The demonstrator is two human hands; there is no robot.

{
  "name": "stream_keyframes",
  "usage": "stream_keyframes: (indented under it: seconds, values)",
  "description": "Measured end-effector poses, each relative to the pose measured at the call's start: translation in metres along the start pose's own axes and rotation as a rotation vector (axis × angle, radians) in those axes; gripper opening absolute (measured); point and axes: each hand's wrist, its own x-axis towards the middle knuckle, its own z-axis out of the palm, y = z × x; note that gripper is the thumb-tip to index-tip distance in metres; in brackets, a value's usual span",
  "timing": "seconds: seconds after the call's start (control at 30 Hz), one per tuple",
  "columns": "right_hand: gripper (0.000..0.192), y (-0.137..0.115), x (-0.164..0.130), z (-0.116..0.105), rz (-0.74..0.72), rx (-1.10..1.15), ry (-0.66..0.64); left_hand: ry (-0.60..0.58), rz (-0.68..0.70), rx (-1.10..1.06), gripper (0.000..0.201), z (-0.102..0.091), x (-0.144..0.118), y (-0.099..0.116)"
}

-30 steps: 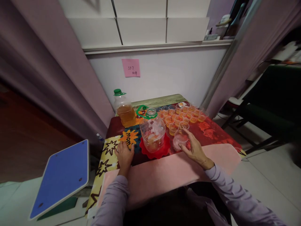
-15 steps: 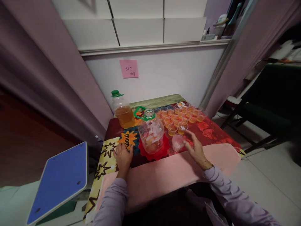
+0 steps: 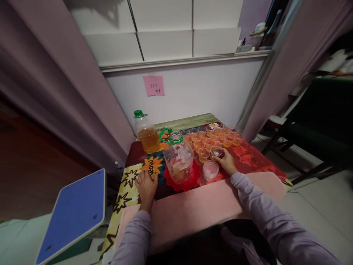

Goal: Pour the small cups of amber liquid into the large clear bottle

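Note:
My right hand (image 3: 226, 162) has its thumb and fingers around the near right plastic cup (image 3: 216, 152), which holds some amber liquid. Just in front of that hand stands an empty clear cup (image 3: 210, 170). Beside it, a clear plastic jug (image 3: 179, 162) with a green neck ring and no cap sits in a red scalloped dish (image 3: 184, 186); a little liquid shows at its bottom. My left hand (image 3: 147, 186) lies flat on the tablecloth, left of the dish, holding nothing. Behind stand rows of filled plastic cups (image 3: 210, 142).
At the table's back left stands a green-capped jug (image 3: 149, 139), partly full of amber liquid. A pink mat (image 3: 198, 200) lies along the near edge. To the left is a blue board (image 3: 74, 213), to the right a dark chair (image 3: 317, 114).
My right hand has moved forward from beside the empty cup to the filled cup behind it and closed around it. My left hand stays on the tablecloth. The view has shifted slightly.

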Motion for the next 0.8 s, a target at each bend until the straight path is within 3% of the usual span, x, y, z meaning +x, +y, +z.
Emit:
stream_keyframes:
  seconds: [0.2,0.33,0.6,0.8]
  values:
    - [0.081,-0.011,-0.006,-0.010,-0.032,0.076,0.041,0.009,0.005,0.000,0.062,0.002,0.000,-0.001]
    - [0.081,-0.040,-0.008,-0.026,-0.085,0.184,-0.006,0.011,0.002,-0.004,0.061,0.003,0.000,-0.001]
    - [0.066,-0.162,-0.013,-0.051,-0.172,0.313,-0.261,0.000,0.003,-0.009,0.060,0.003,-0.003,-0.002]
    - [0.063,-0.244,-0.015,-0.039,-0.249,0.324,-0.431,-0.002,-0.003,-0.022,0.060,0.001,-0.004,-0.002]
